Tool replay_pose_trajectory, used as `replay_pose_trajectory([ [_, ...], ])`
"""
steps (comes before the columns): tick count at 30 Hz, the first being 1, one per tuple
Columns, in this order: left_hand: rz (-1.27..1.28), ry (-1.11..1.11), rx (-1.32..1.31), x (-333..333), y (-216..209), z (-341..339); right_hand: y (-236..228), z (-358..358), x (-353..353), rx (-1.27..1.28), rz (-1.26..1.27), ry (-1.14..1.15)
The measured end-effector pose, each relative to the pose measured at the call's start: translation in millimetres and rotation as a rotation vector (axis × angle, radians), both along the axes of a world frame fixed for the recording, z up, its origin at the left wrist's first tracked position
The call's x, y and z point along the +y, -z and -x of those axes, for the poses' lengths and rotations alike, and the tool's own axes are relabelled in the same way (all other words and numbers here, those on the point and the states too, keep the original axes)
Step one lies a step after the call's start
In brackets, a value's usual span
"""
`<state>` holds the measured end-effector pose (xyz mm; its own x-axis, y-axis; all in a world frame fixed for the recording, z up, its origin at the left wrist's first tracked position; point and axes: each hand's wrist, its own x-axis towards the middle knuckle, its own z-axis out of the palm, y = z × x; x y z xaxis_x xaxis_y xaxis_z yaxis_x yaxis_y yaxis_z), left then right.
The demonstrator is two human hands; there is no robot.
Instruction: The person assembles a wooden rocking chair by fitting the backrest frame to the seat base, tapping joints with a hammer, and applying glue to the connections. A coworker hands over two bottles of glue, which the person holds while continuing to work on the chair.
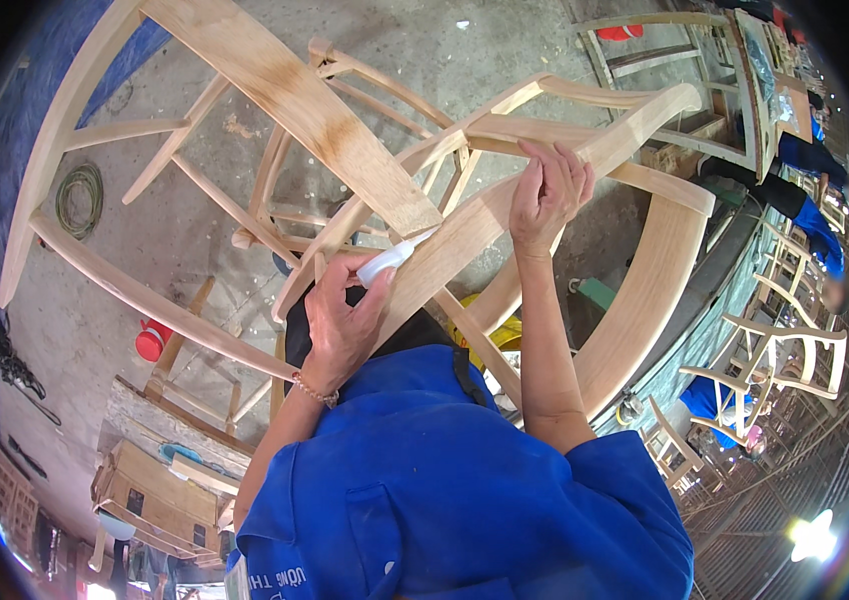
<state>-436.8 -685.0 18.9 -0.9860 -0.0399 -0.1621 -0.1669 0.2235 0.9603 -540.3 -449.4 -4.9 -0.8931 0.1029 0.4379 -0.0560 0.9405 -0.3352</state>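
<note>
My left hand point(343, 325) is closed around a small white squeeze bottle point(387, 262) with a thin pointed nozzle. The nozzle tip points at the spot where a flat wooden board point(295, 105) of the chair frame meets a long wooden rail point(465, 235). Whether the tip touches the wood I cannot tell. On the upper part of that rail rests my right hand point(551, 195), its fingers curled over the edge. The frame is pale bare wood, with a brownish patch on the flat board and a broad curved panel point(645, 300) to the right.
More wooden chair frames point(785, 355) stand at the right, near people in blue. A coiled hose point(79, 200) lies on the concrete floor at left. A red container point(153, 340) and a wooden box point(160, 490) are at lower left. A worn frame point(680, 75) stands at upper right.
</note>
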Motion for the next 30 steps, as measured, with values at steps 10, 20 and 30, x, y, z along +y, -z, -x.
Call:
replay_pose_trajectory([
  [10,0.030,0.003,-0.025,0.2,1.2,-2.4,1.9,0.0,2.3,-0.001,-0.003,-0.010],
  [20,0.040,-0.008,-0.055,0.3,0.5,-2.9,0.8,0.8,1.0,-0.006,-0.010,-0.002],
  [30,0.048,-0.017,-0.043,-0.2,2.2,-3.4,1.6,0.7,2.4,-0.008,-0.016,-0.010],
])
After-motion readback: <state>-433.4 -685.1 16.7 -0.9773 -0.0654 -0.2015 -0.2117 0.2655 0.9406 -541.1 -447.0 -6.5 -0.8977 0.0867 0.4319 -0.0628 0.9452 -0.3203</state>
